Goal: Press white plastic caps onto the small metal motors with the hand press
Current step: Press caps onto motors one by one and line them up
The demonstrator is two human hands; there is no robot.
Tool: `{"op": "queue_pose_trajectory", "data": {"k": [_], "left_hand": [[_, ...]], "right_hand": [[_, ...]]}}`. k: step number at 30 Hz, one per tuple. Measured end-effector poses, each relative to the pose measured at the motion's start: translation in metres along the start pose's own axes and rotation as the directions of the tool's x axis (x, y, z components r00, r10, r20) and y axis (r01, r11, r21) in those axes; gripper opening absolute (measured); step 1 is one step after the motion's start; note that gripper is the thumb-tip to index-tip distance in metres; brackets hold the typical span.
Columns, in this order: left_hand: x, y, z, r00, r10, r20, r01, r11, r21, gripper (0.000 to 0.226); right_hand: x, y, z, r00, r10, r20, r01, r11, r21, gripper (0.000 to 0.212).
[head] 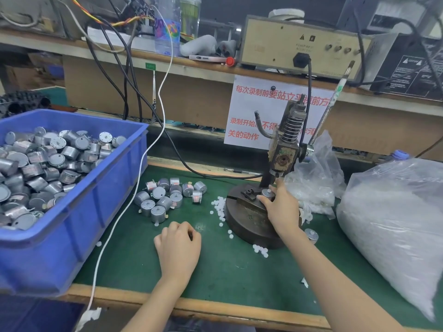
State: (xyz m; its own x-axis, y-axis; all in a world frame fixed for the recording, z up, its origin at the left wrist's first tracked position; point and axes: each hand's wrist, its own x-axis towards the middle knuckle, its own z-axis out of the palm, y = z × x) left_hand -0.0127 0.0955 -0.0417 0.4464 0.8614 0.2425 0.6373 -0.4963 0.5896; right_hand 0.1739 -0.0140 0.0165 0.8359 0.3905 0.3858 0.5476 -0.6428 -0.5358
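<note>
Right hand grips a small silver metal motor under the rusty iron hand press — one capped motor beside the wrist, a cluster of bare motors left of the grip — left hand curled, contents unclear.

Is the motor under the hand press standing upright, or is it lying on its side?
Upright: the motor stands on the press base with its round face up, held by the right hand.

The right hand covers most of the motor; the blue bin runs off the left edge.
</note>
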Motion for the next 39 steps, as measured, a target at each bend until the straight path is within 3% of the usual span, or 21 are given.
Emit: {"op": "queue_pose_trajectory", "data": {"k": [2,4,9,14,17,20,24,28,32,35,37,39], "left_hand": [[0.000,0.000,-0.001,1.000,0.004,0.007,-0.004,1.000,0.012,0.016],[0.000,0.001,0.000,1.000,0.011,0.007,-0.011,1.000,0.021,0.016],[0.000,0.000,0.001,1.000,0.015,-0.002,-0.015,1.000,0.025,0.015],[-0.001,0.002,0.001,1.000,0.014,-0.007,-0.014,0.999,0.035,0.015],[-0.001,0.003,0.002,1.000,0.019,-0.012,-0.018,0.997,0.069,0.016],[-0.001,0.003,0.002,1.000,0.020,-0.005,-0.020,0.997,0.080,0.017],[-0.001,0.003,0.000,1.000,0.020,0.002,-0.020,0.998,0.067,0.017],[0.000,0.000,-0.001,1.000,0.003,0.006,-0.003,1.000,0.007,0.016],[0.000,0.000,-0.002,1.000,-0.003,0.005,0.003,1.000,-0.028,0.016],[0.001,-0.001,-0.001,1.000,-0.005,0.005,0.006,0.999,-0.043,0.015],[0.002,-0.002,-0.001,1.000,-0.006,0.005,0.006,0.999,-0.053,0.015],[0.002,-0.002,-0.001,1.000,-0.006,0.008,0.007,0.997,-0.071,0.014]], "right_hand": [[-0.003,-0.002,0.001,0.999,-0.016,0.027,0.016,1.000,0.019,0.049],[-0.004,-0.003,-0.003,0.998,0.031,0.051,-0.039,0.983,0.178,0.048],[0.026,-0.007,-0.043,0.940,0.318,-0.124,-0.213,0.829,0.518,0.055],[0.083,-0.045,-0.110,0.928,0.280,-0.246,-0.070,0.780,0.622,0.054],[0.122,-0.069,-0.143,0.934,0.305,-0.183,-0.093,0.706,0.702,0.038],[0.131,-0.077,-0.158,0.920,0.384,-0.079,-0.167,0.566,0.808,0.013],[0.087,-0.069,-0.152,0.921,0.299,-0.249,0.104,0.427,0.898,0.020],[0.028,-0.062,-0.130,0.878,0.199,-0.434,0.289,0.503,0.814,0.016],[0.012,-0.057,-0.126,0.876,0.146,-0.460,0.336,0.499,0.798,0.016],[0.015,-0.055,-0.123,0.867,0.119,-0.483,0.341,0.566,0.751,0.021],[0.011,-0.045,-0.108,0.866,0.158,-0.475,0.279,0.635,0.720,0.039],[0.004,-0.030,-0.087,0.895,0.245,-0.373,0.083,0.731,0.678,0.043]]}}
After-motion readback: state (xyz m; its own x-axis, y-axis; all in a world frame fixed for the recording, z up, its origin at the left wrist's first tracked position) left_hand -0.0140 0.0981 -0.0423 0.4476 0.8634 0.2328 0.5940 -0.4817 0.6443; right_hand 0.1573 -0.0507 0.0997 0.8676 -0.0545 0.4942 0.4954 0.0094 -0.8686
